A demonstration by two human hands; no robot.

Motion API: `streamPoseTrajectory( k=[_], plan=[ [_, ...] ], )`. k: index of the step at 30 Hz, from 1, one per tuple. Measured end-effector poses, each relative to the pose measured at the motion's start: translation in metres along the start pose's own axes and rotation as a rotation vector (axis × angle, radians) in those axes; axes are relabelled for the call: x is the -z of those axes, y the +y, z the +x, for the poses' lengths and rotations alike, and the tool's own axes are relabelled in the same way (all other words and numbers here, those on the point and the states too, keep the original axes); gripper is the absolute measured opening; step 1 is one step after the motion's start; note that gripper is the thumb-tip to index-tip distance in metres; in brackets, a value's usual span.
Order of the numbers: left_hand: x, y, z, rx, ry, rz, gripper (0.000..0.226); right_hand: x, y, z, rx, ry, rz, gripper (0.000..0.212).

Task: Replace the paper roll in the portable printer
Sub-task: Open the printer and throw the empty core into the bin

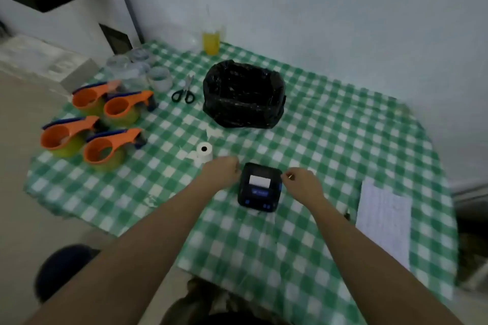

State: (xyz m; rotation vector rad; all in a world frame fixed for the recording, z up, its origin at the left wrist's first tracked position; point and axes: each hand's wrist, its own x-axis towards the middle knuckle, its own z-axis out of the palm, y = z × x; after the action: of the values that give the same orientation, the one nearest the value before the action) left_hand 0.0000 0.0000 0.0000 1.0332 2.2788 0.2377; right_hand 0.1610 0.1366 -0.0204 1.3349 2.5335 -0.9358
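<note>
A small black portable printer point(259, 187) lies on the green checked tablecloth point(330, 145), with white paper showing in its top window and blue-lit buttons below. My left hand point(220, 171) presses against the printer's left side with fingers curled. My right hand point(301, 182) touches its right upper corner, fingers bent and a ring visible. A white paper roll point(204, 152) stands on end just left of and behind my left hand, apart from it.
A bin lined with a black bag point(244, 95) stands behind the printer. Scissors point(184, 91), several orange tape dispensers point(105, 126), glass jars point(144, 71) and a yellow drink point(211, 41) fill the left and back. A printed sheet point(383, 221) lies at right.
</note>
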Motion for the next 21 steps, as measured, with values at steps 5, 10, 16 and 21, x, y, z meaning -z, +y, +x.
streamPoseTrajectory(
  k=[5, 10, 16, 21],
  plan=[
    [-0.04, -0.003, 0.007, 0.026, -0.069, -0.089, 0.046, -0.021, 0.017, 0.007, -0.164, -0.071, 0.141, 0.027],
    [-0.061, -0.001, 0.013, 0.059, -0.063, -0.192, 0.049, -0.024, 0.027, 0.019, -0.287, -0.142, 0.393, 0.021],
    [-0.067, -0.001, 0.016, 0.107, -0.032, -0.259, 0.045, -0.009, 0.016, 0.046, -0.386, -0.327, 0.215, 0.025],
    [-0.07, -0.004, 0.016, 0.134, -0.012, -0.382, 0.042, -0.006, 0.005, 0.058, -0.443, -0.402, 0.134, 0.021]
  ],
)
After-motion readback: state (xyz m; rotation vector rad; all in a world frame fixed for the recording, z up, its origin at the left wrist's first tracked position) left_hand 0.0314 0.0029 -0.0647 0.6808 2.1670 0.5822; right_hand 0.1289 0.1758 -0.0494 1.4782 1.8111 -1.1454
